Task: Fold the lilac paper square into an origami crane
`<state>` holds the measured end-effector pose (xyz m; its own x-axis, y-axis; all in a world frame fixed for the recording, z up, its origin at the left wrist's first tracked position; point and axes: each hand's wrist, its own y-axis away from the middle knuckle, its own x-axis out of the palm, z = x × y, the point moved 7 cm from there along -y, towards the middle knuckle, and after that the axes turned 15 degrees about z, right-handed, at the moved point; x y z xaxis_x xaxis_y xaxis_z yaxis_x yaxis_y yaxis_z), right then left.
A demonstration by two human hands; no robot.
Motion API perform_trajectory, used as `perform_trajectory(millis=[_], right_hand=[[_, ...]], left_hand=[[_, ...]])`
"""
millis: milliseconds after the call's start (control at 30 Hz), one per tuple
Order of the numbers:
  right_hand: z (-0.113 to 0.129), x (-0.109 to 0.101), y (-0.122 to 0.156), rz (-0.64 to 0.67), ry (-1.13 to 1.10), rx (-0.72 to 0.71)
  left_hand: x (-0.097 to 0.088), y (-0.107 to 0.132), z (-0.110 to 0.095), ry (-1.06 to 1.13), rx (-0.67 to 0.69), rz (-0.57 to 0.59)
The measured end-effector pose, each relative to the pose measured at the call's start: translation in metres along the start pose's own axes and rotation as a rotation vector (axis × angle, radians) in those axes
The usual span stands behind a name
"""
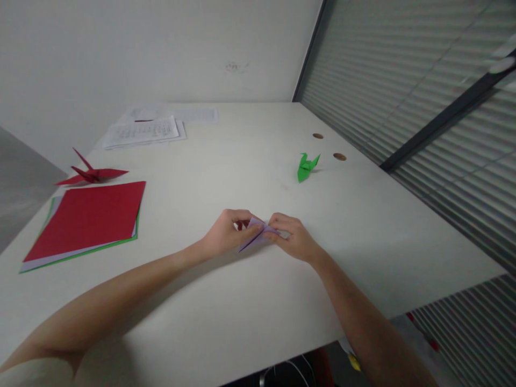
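Observation:
A small folded piece of pale purple paper (257,236) lies at the middle of the white table (250,156), pinched from both sides. My left hand (227,234) grips its left part with fingers curled. My right hand (292,236) pinches its right end with fingers closed. Both hands rest on the tabletop.
A stack of coloured sheets with a red sheet (86,217) on top lies at the left. Behind it sits a red paper crane (92,173). A green folded paper figure (306,165) stands at the right, near two round holes (339,156). Printed papers (145,130) lie at the back.

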<state>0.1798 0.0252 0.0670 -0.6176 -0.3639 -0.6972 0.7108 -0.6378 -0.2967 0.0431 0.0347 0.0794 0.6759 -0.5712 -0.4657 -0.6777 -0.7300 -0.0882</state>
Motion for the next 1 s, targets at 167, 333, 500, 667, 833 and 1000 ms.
perform_trajectory(millis=[167, 333, 500, 667, 833, 1000], right_hand=[[-0.004, 0.011, -0.003, 0.108, -0.142, 0.077], [-0.015, 0.017, -0.001, 0.186, -0.273, 0.221], [-0.022, 0.017, 0.002, 0.217, -0.348, 0.252], [-0.034, 0.021, 0.006, 0.210, -0.444, 0.336], [-0.037, 0.023, 0.008, 0.204, -0.510, 0.378], [-0.044, 0.005, 0.009, -0.006, -0.483, 0.424]], left_hand=[[0.001, -0.002, 0.004, 0.024, 0.020, 0.028], [-0.002, -0.002, 0.005, -0.030, 0.054, 0.015], [-0.006, -0.004, 0.011, -0.026, 0.022, -0.017], [-0.005, -0.007, 0.022, 0.043, -0.008, 0.040], [-0.005, -0.008, 0.034, 0.145, -0.063, 0.027], [0.004, -0.010, 0.045, 0.349, -0.190, 0.139]])
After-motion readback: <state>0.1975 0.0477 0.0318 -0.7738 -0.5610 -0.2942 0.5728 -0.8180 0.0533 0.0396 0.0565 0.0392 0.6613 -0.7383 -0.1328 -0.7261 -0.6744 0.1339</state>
